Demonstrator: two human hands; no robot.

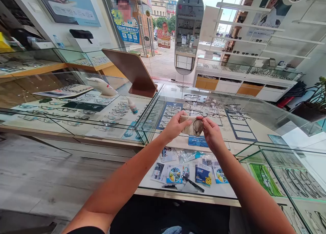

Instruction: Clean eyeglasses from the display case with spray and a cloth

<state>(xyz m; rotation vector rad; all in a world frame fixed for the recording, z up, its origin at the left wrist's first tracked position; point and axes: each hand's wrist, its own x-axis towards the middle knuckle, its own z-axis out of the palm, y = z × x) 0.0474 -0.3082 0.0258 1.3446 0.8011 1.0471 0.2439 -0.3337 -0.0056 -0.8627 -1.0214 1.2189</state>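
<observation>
Both my hands are raised over a glass display counter (254, 108) full of spectacle frames. My left hand (175, 125) pinches a beige cleaning cloth (189, 127) wrapped against a pair of glasses. My right hand (211, 132) grips the glasses (201, 120) by the frame, one round lens resting on the cloth. The thin frame pokes up above my fingers. Both hands are closed.
Below my hands, a lower shelf holds leaflets, lens packets (203, 174) and a black pen (193, 183). On the left counter stand a small spray bottle (132, 105), a white device (102, 86) and a tilted brown mirror back (132, 71). A tall oval mirror (188, 30) stands behind.
</observation>
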